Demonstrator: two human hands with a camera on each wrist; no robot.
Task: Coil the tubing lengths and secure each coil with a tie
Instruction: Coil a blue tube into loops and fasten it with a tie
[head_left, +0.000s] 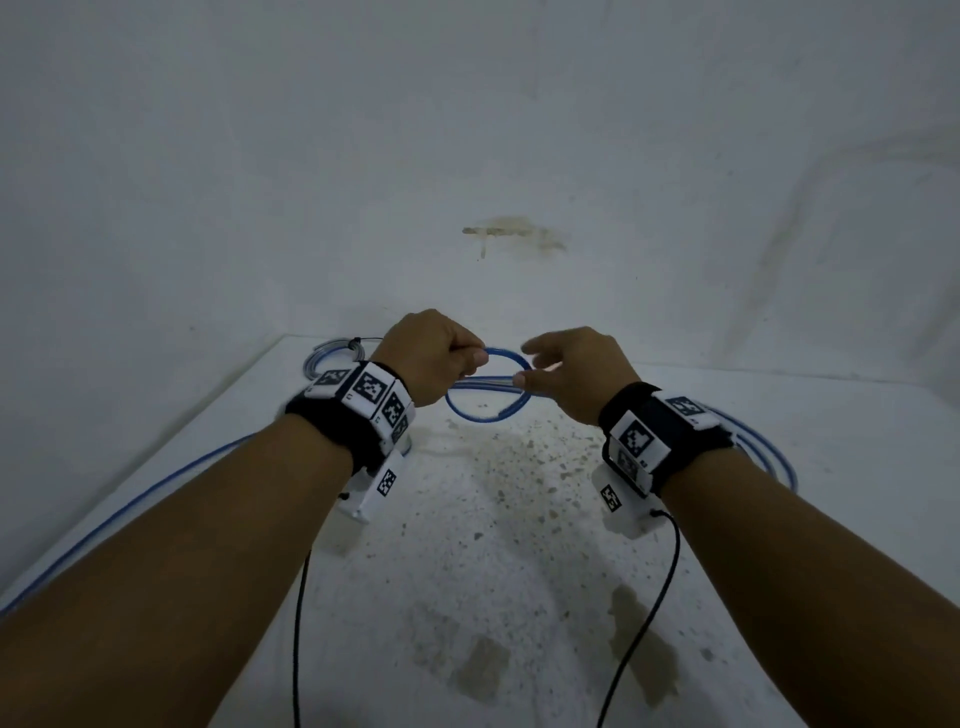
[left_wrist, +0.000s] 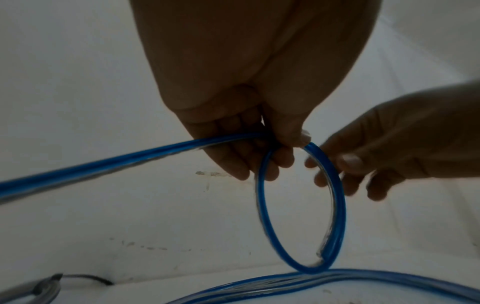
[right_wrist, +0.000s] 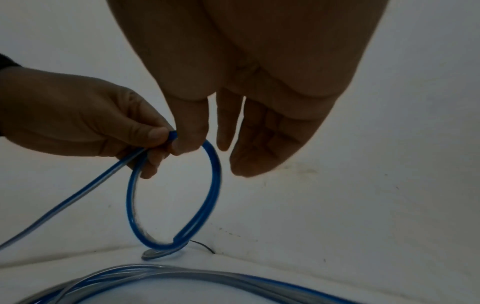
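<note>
- You have two hands in view: your left hand (head_left: 434, 358) and your right hand (head_left: 576, 376).
- One blue tubing (head_left: 488, 410) forms one small loop.
- One clear coil (head_left: 324, 358) lies behind.
- Two wristbands.

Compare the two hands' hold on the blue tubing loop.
The left hand pinches the blue tubing loop at its top, fingers curled round it; the right hand only touches the loop's side, fingers relaxed and spread. Both hang above the white table.

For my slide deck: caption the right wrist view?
Left hand pinches a small blue tubing loop while right hand hovers open.
</note>
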